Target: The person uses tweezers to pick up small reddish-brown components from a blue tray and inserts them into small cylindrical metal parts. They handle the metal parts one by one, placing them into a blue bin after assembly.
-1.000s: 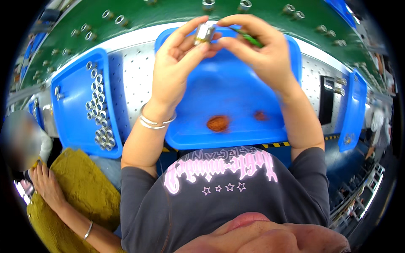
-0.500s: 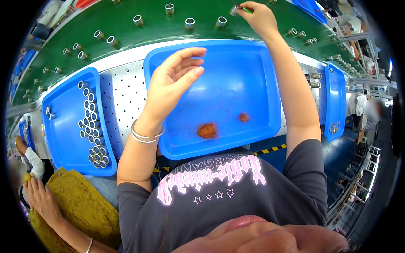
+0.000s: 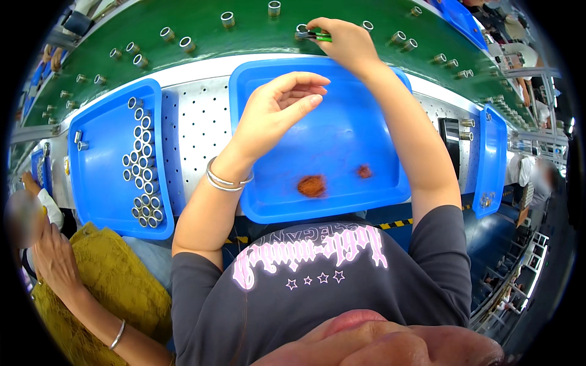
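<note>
My right hand (image 3: 347, 46) is closed on a small green-handled tool (image 3: 323, 37) with a dark metal tip, over the green surface. The tip overlaps a short metal sleeve (image 3: 301, 28); whether it grips the sleeve cannot be made out. My left hand (image 3: 278, 110), with a silver bangle on its wrist, hovers over the large blue tray (image 3: 241, 210). Its fingers are loosely bent, thumb apart, and nothing is in it. In that tray lie a larger clump of coppery, hair-fine scraps (image 3: 311, 186) and a smaller clump (image 3: 364, 171).
More sleeves (image 3: 227, 19) stand along the green surface (image 3: 244, 41). A blue tray (image 3: 91, 207) on the left holds many sleeves; another blue tray (image 3: 488, 204) stands at right. At lower left is a neighbour's arm (image 3: 91, 305). A perforated metal top (image 3: 198, 131) lies between trays.
My right hand has moved left with the tool, from one sleeve to another. The left hand stays over the tray, slightly farther right in the picture. The whole view has shifted a little.
</note>
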Tool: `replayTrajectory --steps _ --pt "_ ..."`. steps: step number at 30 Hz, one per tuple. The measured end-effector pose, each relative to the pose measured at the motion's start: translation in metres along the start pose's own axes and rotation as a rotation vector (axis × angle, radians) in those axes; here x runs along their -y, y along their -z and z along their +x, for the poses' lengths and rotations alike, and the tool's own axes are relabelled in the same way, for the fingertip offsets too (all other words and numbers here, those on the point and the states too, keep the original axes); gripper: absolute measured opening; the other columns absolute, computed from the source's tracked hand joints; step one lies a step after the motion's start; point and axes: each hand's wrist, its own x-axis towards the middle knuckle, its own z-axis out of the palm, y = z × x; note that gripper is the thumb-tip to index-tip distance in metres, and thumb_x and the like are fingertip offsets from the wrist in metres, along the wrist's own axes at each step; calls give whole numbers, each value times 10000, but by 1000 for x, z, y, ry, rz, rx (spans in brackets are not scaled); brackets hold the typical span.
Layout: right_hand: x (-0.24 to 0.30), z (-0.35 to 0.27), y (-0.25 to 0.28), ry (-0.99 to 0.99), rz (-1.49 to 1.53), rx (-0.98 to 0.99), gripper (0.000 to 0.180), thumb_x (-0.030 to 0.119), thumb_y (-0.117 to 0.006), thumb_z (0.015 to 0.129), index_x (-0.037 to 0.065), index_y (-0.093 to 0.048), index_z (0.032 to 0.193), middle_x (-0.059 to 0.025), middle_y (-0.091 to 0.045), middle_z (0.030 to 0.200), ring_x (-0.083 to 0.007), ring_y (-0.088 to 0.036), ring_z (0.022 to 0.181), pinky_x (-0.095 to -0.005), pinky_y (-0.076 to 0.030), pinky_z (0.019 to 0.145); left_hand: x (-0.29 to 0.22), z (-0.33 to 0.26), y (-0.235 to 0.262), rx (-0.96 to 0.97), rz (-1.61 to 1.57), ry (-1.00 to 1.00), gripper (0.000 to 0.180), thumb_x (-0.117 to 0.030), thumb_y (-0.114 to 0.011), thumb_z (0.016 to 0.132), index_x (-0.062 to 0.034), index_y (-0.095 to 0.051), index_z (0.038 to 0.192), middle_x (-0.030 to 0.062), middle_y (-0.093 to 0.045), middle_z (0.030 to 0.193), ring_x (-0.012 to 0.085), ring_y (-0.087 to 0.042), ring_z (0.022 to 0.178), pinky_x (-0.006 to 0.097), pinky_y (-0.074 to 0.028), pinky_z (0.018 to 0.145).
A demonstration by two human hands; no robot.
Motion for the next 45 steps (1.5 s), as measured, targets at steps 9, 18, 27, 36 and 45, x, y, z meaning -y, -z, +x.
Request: replayTrajectory --steps 9,18,27,36,45 --pt "22 -9 22 -52 706 73 183 179 -624 815 42 -675 926 -49 -657 792 -126 -575 718 -253 -451 663 10 8 15 -282 -99 -45 395 -114 -586 852 -7 -475 1216 115 -514 1188 197 -507 1091 309 -389 947" --pt "49 -48 49 -43 1013 147 173 95 -635 806 8 -653 954 -44 -648 839 -92 -573 752 -219 -466 679 0 5 14 -136 -141 -42 512 -17 -622 806 -35 -426 1279 116 -583 1063 176 -594 955 267 -476 853" --pt "64 -57 44 240 480 7 251 41 -659 683 88 -656 930 -90 -660 886 -234 -645 767 -299 -508 665 9 5 7 -186 126 -162 486 61 -580 801 -41 -450 1258 120 -587 1056 174 -597 971 278 -493 863" --pt "46 -54 56 -81 1038 219 125 117 -617 825 4 -614 878 26 -565 762 -33 -484 734 -182 -398 654 2 6 17 -164 -379 39 442 -80 -616 826 -6 -456 1231 124 -560 1082 198 -583 986 310 -461 896" --pt "52 -53 60 -43 954 257 110 94 -613 814 -8 -607 855 4 -590 777 -50 -509 749 -205 -426 678 4 6 21 -183 -518 59 469 -131 -579 864 -9 -403 1282 127 -569 1080 222 -581 1000 323 -453 909"
